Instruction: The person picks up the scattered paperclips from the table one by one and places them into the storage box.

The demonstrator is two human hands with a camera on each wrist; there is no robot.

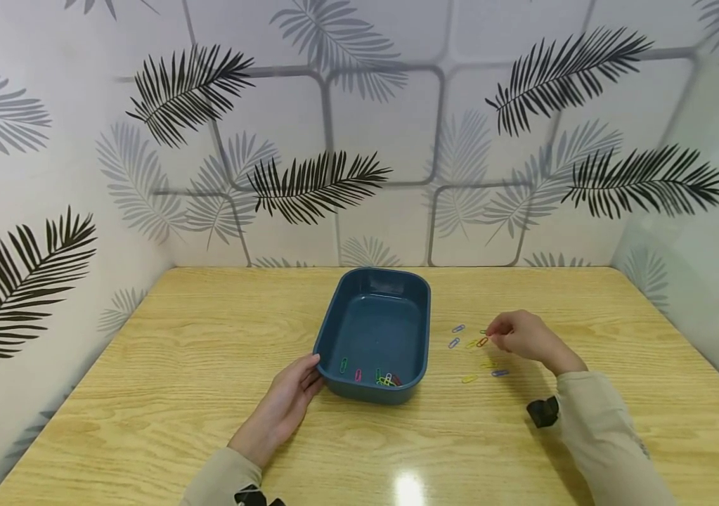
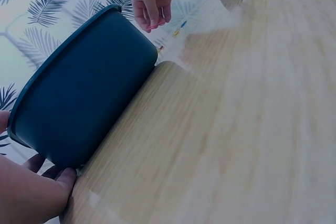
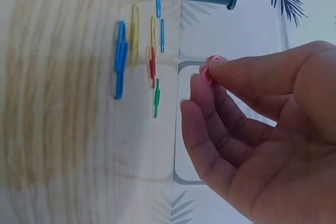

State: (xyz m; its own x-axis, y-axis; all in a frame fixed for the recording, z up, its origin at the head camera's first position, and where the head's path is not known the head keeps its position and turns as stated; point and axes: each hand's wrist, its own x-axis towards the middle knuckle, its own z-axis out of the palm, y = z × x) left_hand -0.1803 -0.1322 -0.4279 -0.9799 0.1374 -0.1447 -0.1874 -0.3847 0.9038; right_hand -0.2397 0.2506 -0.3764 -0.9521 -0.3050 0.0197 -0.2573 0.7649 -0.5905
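Note:
Between thumb and fingertips, my right hand (image 1: 526, 341) pinches a pink paper clip (image 3: 208, 72), held above the table. Near it on the wood lie several loose paper clips: a red paper clip (image 3: 153, 67), a green paper clip (image 3: 156, 98), a blue paper clip (image 3: 121, 60) and yellow ones. My left hand (image 1: 289, 400) grips the near left corner of a dark blue plastic tray (image 1: 372, 395), thumb at the rim and fingers against the outer wall. Inside the tray, several clips sit along its near end, among them a green paper clip (image 1: 343, 365) and a pink paper clip (image 1: 358, 375).
The light wooden table (image 1: 207, 337) reaches back to a wall (image 1: 384, 126) with a leaf pattern. Side walls stand at left and right. A bright reflection shows on the table's front part. Each sleeve has a black device at the wrist.

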